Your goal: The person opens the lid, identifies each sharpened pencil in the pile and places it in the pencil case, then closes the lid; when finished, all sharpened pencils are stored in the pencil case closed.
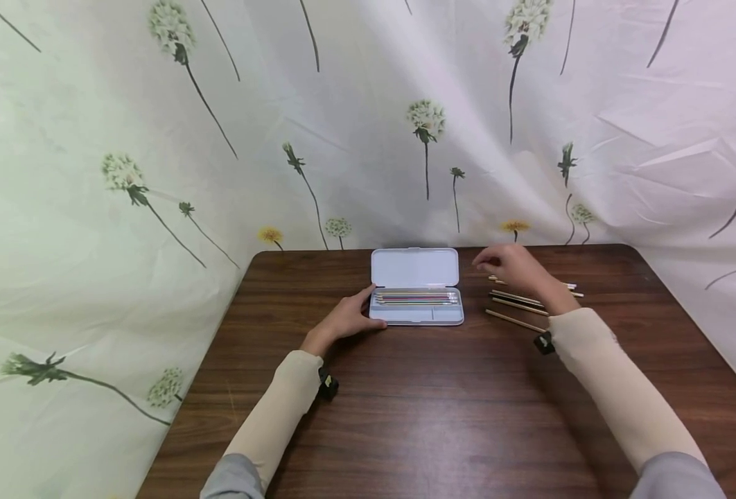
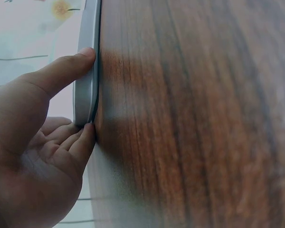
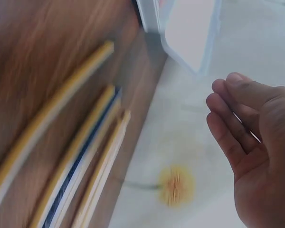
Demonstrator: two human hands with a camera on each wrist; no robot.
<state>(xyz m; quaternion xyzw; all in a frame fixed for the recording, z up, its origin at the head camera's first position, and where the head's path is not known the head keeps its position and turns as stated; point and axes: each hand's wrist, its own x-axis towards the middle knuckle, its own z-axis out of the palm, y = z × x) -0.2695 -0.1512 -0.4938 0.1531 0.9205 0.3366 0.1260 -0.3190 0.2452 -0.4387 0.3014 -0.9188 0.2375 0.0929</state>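
A pale pencil case [image 1: 399, 314] stands on the table with its lid [image 1: 414, 268] raised at the back. Several pencils [image 1: 414, 299] lie side by side in its rear compartment. My left hand [image 1: 349, 315] grips the case's left end; in the left wrist view the thumb presses the front side and the fingertips sit at the corner. Above the loose pencils [image 1: 513, 319] right of the case is my right hand [image 1: 518, 269]. Its fingers [image 3: 223, 135] are gently bent, the thumb close to the index fingertip, and nothing shows between them.
The dark wooden table [image 1: 430, 402] ends at the back against a hanging cloth [image 1: 368, 138] printed with flowers. In the case's front part a small divider separates two compartments. A dark wrist camera [image 1: 544, 342] sits at the right cuff.
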